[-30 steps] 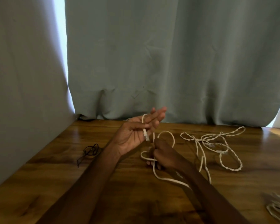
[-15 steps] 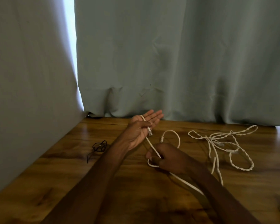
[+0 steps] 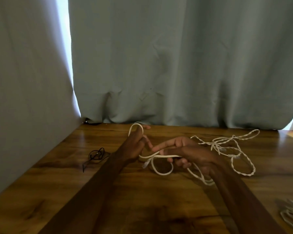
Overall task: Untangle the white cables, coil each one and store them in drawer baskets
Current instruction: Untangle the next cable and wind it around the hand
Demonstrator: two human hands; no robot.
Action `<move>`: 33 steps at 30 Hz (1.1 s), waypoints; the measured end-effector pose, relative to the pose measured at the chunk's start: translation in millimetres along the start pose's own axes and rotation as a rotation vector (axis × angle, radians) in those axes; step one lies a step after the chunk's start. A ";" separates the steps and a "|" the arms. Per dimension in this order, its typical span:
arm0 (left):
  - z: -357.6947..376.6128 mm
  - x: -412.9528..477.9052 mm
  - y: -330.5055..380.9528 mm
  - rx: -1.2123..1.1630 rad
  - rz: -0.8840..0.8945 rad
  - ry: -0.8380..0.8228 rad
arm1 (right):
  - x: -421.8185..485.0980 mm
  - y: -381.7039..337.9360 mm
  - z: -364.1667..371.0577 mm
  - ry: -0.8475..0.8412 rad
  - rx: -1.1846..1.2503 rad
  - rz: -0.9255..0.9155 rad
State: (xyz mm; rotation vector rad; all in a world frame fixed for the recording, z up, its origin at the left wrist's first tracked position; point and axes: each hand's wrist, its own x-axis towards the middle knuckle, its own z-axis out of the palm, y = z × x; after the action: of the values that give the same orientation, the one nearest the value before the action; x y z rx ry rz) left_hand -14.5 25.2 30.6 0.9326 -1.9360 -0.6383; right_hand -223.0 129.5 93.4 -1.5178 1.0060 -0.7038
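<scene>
A thin, smooth white cable (image 3: 164, 156) stretches between both hands above the brown wooden tabletop (image 3: 159, 200). It loops over the left hand's (image 3: 134, 146) curled fingers, while the right hand (image 3: 191, 153) pinches its strands, index finger extended. A twisted white cable tangle (image 3: 216, 144) lies just beyond the right hand

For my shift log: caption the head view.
Left hand and right hand hold a looped white cable over the wooden table.

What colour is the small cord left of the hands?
The small cord is black, seen best in the head view.
</scene>
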 end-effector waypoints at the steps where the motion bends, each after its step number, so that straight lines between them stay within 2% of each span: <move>1: -1.0 0.6 -1.7 0.025 -0.002 0.000 | -3.3 -1.1 -2.8 0.063 -0.071 -0.022; 3: 0.4 3.7 -1.3 0.017 -0.018 0.012 | -10.5 -1.4 -6.0 0.209 -0.149 -0.092; 6: 6.3 4.7 5.3 -0.120 -0.090 0.007 | -14.7 -2.3 -8.8 0.391 -0.118 -0.232; 10: 8.6 6.0 11.0 -0.106 -0.212 -0.101 | -0.9 10.9 -21.9 0.648 -0.529 -0.508; 11: 9.1 7.1 12.2 -0.130 -0.234 -0.149 | 2.0 15.8 -26.7 0.715 -0.627 -0.553; 13: 10.6 9.4 17.4 -0.333 -0.326 -0.285 | 3.7 21.4 -33.2 0.834 -0.758 -0.616; 16: 7.8 10.4 32.3 -0.645 -0.487 -0.581 | 2.4 23.7 -39.2 0.954 -0.817 -0.637; 20: -3.8 8.9 48.8 -0.891 -0.441 -0.953 | 2.8 29.7 -46.7 1.018 -0.840 -0.551; 22: -6.1 8.7 58.1 -0.973 -0.385 -1.004 | 7.0 33.9 -47.7 0.978 -0.850 -0.480; 24: -5.3 9.1 63.4 -1.065 -0.295 -0.924 | 14.3 37.6 -43.1 0.874 -0.859 -0.353; 28: -3.5 11.6 65.0 -1.248 -0.212 -0.593 | 26.0 51.1 -16.8 0.581 -1.092 -0.103; 30: -2.9 14.6 65.5 -1.351 -0.215 -0.423 | 29.3 52.9 -0.6 0.477 -1.159 -0.097; 33: -0.7 18.7 63.3 -1.393 -0.182 -0.203 | 33.2 48.9 12.7 0.376 -1.090 -0.155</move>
State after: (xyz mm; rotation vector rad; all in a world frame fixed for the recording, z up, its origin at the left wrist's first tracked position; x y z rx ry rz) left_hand -43.0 47.3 85.9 0.1156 -1.0633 -1.8655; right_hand -207.4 105.7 40.1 -2.4669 1.7251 -0.5675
